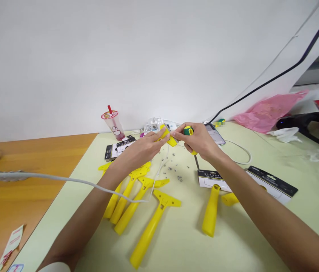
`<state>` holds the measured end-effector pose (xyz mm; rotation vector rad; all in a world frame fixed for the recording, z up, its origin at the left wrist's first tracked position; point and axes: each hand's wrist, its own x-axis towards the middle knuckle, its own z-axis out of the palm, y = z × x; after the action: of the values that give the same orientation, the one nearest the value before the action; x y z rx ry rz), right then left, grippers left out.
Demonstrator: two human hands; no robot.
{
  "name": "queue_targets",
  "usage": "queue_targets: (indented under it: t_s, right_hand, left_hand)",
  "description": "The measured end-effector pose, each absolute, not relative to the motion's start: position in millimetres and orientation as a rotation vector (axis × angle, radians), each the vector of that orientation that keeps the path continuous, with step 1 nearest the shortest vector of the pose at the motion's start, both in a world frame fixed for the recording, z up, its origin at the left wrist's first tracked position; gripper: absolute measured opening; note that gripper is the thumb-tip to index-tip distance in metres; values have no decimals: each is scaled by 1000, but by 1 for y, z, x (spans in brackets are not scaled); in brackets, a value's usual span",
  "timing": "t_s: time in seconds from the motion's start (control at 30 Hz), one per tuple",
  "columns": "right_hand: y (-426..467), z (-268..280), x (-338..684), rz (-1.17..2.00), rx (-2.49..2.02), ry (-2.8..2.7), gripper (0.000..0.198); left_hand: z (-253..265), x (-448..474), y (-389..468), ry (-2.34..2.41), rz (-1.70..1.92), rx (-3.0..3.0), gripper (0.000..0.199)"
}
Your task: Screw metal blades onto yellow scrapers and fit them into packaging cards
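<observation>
Bare forearms [261, 207] come nearest the camera, slanting inward from both lower corners across a smooth, pale green worktop [182, 238]. Above its middle, the left hand [148, 145] has its grip closed on a short, flat-faced yellow plastic piece [172, 142] with a grey metallic strip along it. The right hand [198, 140] curls its fingers firmly round a screwdriver [188, 130], whose rounded green-and-yellow handle sits in the grip while its slim shaft slopes downward; thumb and forefinger reach the end of the yellow piece. Beneath the hands lie scattered small, shiny metal bits [179, 177], too small to make out clearly. Left of them, several yellow handles [150, 230] fan out, each a smooth plastic tube widening into a flat, winged head. Two more tubular parts [211, 215] rest to the right, one partly behind the right forearm, near stiff black-and-white cards [272, 183]. A thin white cable [99, 185] curves over the left forearm. Farther back stand a clear, tapered plastic cup [113, 124] with a red straw and, across the worktop, a crumpled, translucent pink bag [269, 109] and a flat phone [217, 135].
</observation>
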<state>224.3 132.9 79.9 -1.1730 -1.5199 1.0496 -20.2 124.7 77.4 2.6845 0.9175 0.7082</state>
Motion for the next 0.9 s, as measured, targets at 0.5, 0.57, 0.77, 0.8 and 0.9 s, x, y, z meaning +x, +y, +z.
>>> queue_targets:
  t_s: [0.5, 0.57, 0.77, 0.8, 0.9]
  right_hand:
    - [130, 86, 229, 1054, -1165, -1527, 46]
    - [129, 87, 229, 1016, -1207, -1552, 48]
    - [124, 99, 234, 874, -1214, -1595, 55]
    - [123, 101, 236, 846, -1218, -1591, 55]
    - [119, 109, 240, 793, -1225, -1564, 49]
  left_hand:
    - [84, -15, 115, 910, 757, 2557, 39]
    - [87, -15, 114, 915, 758, 2545, 37]
    - [89, -10, 113, 987, 914, 2374, 24]
    - [88, -9, 114, 999, 980, 2264, 22]
    - [88, -7, 115, 940, 1120, 1888, 28]
